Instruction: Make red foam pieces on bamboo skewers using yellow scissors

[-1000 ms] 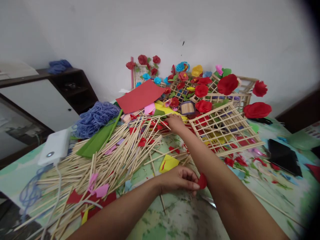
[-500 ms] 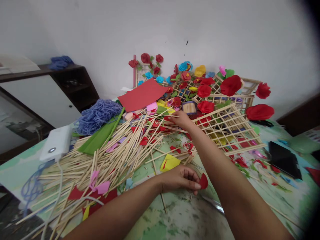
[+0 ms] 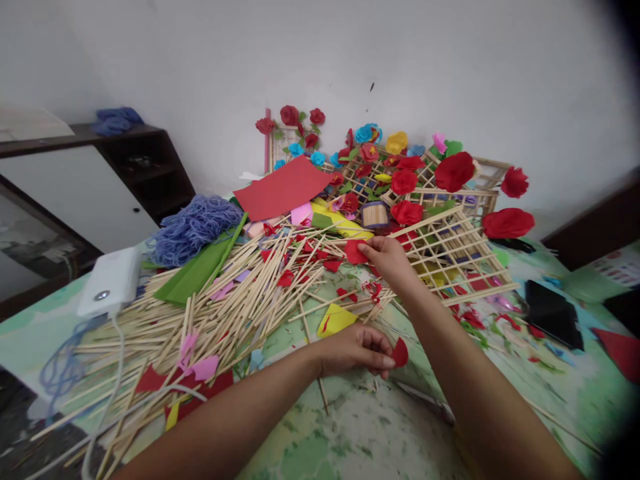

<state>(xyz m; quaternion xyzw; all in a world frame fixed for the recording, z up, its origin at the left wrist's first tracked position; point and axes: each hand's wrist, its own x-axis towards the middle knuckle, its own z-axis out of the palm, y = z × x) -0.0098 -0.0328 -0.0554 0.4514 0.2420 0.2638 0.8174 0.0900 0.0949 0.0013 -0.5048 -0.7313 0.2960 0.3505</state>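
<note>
Item, nearest: left hand (image 3: 363,352), fingers curled, thumb and forefinger closed on a small red paper piece (image 3: 401,353), whose curved edge stands clear of the grip. Item, just beside it: a slim metallic thing (image 3: 424,397), partly hidden (scissors, perhaps; from where I stand I cannot tell). Item: yellow paper (image 3: 336,321), lying on the desk (image 3: 311,441) just beyond that hand. Item: one broad heap of pale sticks (image 3: 250,300), fanned out to the left, red scraps (image 3: 285,278) strewn among them. Item, farther out: right hand (image 3: 386,257), thumb and fingertip pinched together on a second red paper piece (image 3: 355,252), at the heap's far right edge; whether the piece touches the sticks, I cannot tell. Item, right of it: tilted stick lattice (image 3: 450,255). Items beyond, left to centre: blue yarn (image 3: 197,230), red sheet (image 3: 285,187). Farthest: paper flowers (image 3: 454,171) before the wall (image 3: 400,60). Step in hand, in my judgement: picking out red paper, one piece per hand. The next move calls for drawing the farther piece clear of the sticks, pinched lightly against creasing.
</note>
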